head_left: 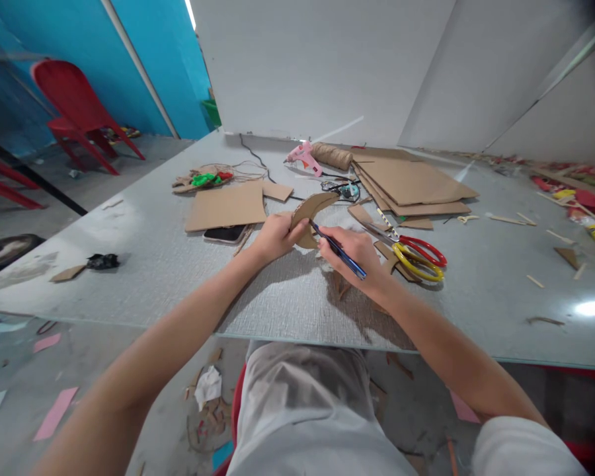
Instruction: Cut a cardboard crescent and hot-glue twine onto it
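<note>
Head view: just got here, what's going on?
A person works at a grey table. The left hand grips a curved brown cardboard piece; the right hand holds a slim blue pen-like tool, tip at the cardboard. Whether it writes or cuts, I can't tell. Large scissors with red and yellow handles lie to the right, and a pink glue gun lies farther back by a roll of brown twine.

Curved cardboard piece [311,207] partly hidden behind the left hand [279,236].
</note>
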{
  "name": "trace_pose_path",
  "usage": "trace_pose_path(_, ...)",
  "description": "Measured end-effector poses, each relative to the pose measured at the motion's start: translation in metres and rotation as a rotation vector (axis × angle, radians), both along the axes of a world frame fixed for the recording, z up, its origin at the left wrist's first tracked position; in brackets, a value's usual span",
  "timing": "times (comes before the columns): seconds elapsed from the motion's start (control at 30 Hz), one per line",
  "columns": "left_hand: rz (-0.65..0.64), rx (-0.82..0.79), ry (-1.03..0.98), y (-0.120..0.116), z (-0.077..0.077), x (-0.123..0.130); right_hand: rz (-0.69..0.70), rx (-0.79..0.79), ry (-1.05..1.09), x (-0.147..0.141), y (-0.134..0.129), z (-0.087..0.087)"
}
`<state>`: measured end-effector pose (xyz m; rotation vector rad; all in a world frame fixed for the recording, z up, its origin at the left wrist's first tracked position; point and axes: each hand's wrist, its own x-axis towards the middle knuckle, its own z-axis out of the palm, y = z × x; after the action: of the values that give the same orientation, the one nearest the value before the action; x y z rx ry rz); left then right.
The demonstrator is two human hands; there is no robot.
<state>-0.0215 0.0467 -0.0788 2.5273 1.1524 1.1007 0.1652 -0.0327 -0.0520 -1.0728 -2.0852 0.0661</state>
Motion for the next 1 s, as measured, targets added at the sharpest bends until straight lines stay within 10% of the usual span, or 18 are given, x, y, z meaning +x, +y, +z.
trace_pose_path(1.0, -0.059, 0.017, 0.064, -0.005, 0.005, -0.001, 0.050, 0.087, -0.317, 0.007, 0.012, 0.000)
